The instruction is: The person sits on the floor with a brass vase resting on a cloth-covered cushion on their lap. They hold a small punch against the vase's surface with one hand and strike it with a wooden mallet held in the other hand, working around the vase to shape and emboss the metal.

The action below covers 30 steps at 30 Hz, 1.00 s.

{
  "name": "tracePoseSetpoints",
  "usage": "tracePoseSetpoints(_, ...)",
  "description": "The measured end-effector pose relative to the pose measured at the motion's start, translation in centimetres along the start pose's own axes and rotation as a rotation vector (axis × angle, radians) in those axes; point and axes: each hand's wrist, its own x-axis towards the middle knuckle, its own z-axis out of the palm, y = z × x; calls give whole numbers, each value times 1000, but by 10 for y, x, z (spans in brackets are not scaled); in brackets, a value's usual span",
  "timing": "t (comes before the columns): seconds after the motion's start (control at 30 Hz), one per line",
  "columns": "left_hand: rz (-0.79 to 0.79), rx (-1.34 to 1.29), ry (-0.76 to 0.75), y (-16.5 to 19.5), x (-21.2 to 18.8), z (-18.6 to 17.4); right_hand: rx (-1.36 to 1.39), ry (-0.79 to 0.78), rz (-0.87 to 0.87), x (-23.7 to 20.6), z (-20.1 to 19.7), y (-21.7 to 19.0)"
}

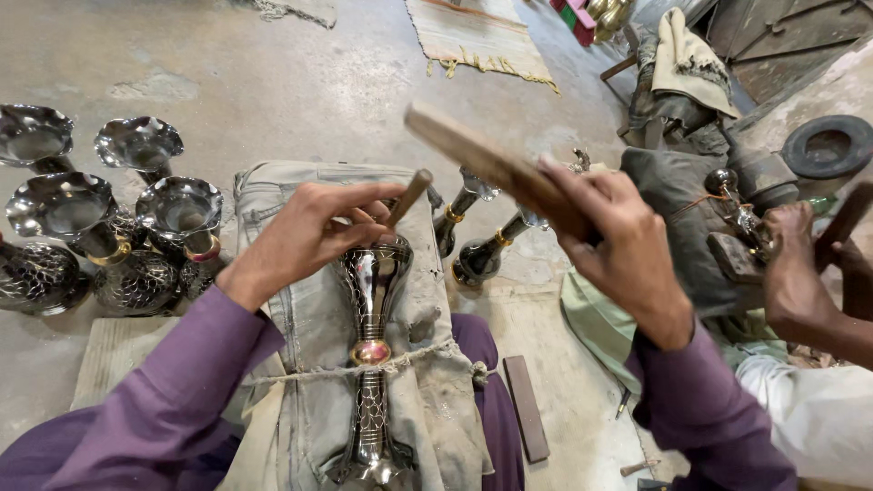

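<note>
Left fingers: curled and pressed together around a thin wooden-handled punch [406, 197], thumb beneath, tips resting on the flared mouth of the vase.
Left hand [305, 236]: lies over the top of the vase, purple sleeve behind the wrist.
Right fingers: wrapped tight round the lower end of a flat wooden mallet [491, 168].
Right hand [618, 245]: raised above the work, mallet slanting up to the left, its head blurred.
Vase [371, 345]: dark polished metal, engraved net pattern, brass and pink band at the waist; lies lengthwise on the lap, mouth away from the person.
Padding: worn grey denim cloth [318, 309] under the vase, a rope [427, 359] crossing over cloth and vase at the band.
Left of lap: group of finished vases [109, 236] with scalloped rims, standing on the concrete floor [273, 82].
Beyond the hands: two dark bottle-shaped pieces [482, 250] lying on the floor.
Beside right knee: flat wooden bar [526, 407] on the floor.
Right edge: another person's hand [791, 264] gripping a small metal piece [737, 214]; what the fingers do there, cannot tell.
Far end: fringed mat [477, 36].
</note>
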Motion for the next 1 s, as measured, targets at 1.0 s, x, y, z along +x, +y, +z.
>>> tracePoseSetpoints(1.0,25,320,-252,-4,12,13,234,323,117,-90,119,26)
